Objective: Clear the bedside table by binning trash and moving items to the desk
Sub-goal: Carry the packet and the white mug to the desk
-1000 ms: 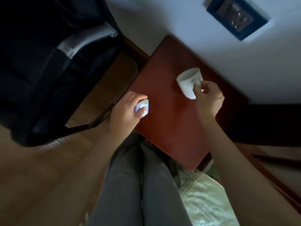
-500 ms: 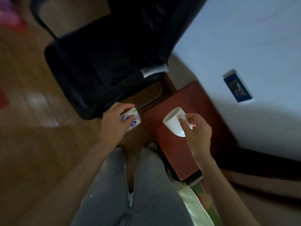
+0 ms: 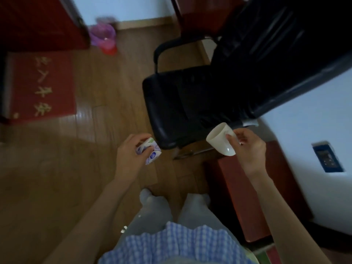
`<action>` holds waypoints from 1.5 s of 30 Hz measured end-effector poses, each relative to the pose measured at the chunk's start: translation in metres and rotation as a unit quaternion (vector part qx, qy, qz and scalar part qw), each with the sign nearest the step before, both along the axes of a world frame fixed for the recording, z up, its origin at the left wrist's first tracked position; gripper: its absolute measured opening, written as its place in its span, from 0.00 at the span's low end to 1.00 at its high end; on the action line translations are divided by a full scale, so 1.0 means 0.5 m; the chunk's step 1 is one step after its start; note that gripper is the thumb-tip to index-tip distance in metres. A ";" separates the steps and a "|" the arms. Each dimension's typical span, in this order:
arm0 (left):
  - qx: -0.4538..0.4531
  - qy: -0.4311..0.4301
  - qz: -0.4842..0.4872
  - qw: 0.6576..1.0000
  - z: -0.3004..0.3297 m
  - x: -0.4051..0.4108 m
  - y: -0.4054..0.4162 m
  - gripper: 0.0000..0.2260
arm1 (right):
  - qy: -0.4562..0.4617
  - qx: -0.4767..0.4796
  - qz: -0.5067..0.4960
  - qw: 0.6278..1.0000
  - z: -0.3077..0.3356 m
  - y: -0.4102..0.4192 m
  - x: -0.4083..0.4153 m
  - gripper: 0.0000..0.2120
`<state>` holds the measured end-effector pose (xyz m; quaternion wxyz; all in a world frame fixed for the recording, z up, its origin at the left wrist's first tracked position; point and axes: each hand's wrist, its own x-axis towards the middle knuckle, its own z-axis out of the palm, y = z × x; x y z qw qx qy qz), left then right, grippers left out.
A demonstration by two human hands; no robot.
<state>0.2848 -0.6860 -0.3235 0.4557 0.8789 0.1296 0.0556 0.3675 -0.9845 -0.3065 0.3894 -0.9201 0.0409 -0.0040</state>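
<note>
My left hand (image 3: 131, 159) grips a small crumpled white packet with blue and green print (image 3: 150, 153), held over the wooden floor, left of the chair. My right hand (image 3: 249, 147) holds a white cup (image 3: 221, 141) by its handle, tilted with its mouth toward the upper left, above the near edge of the chair. The red-brown bedside table (image 3: 247, 197) lies below and to the right of the cup, against the white wall. A bin with a purple liner (image 3: 103, 36) stands far off at the top left, blurred.
A black office chair (image 3: 190, 103) fills the middle and upper right. A red doormat with gold characters (image 3: 42, 84) lies on the floor at left, beside a dark red door (image 3: 38, 21). A blue wall socket (image 3: 327, 159) sits on the right wall. Wooden floor stretches left.
My view has swung away from the bedside table toward the room. Both hands lifted the cup and the packet off the table and now carry them out over the floor and chair.
</note>
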 end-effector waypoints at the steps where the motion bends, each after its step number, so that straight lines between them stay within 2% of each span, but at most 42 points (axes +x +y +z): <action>1: -0.010 -0.003 0.009 1.000 0.004 -0.007 0.041 0.14 | 0.006 0.006 -0.006 1.000 0.007 0.037 0.003 0.07; 6: -0.065 -0.025 0.052 0.996 0.024 -0.029 0.230 0.15 | 0.000 0.032 -0.012 0.999 0.030 0.212 0.011 0.05; 10: -0.135 -0.048 0.075 0.987 0.047 -0.035 0.339 0.13 | -0.021 0.032 0.033 0.999 0.056 0.332 0.022 0.08; 17: -0.076 -0.081 0.145 0.983 0.087 0.007 0.460 0.15 | -0.026 0.035 0.104 0.994 0.089 0.490 0.086 0.08; 21: -0.082 -0.096 0.182 0.975 0.098 0.052 0.523 0.15 | -0.009 0.039 0.128 0.991 0.092 0.577 0.145 0.07; 24: -0.106 -0.097 0.191 0.971 0.103 0.115 0.580 0.15 | -0.004 0.041 0.141 0.989 0.087 0.639 0.203 0.07; 31: -0.074 -0.108 0.155 0.979 0.142 0.343 0.721 0.17 | -0.053 0.050 0.152 0.986 0.104 0.772 0.386 0.12; 36: -0.104 -0.113 0.135 0.979 0.177 0.497 0.794 0.18 | -0.057 0.096 0.123 0.986 0.140 0.853 0.515 0.11; 45: -0.054 -0.105 0.088 0.989 0.168 0.714 0.932 0.16 | -0.049 0.095 0.092 0.990 0.156 0.983 0.701 0.08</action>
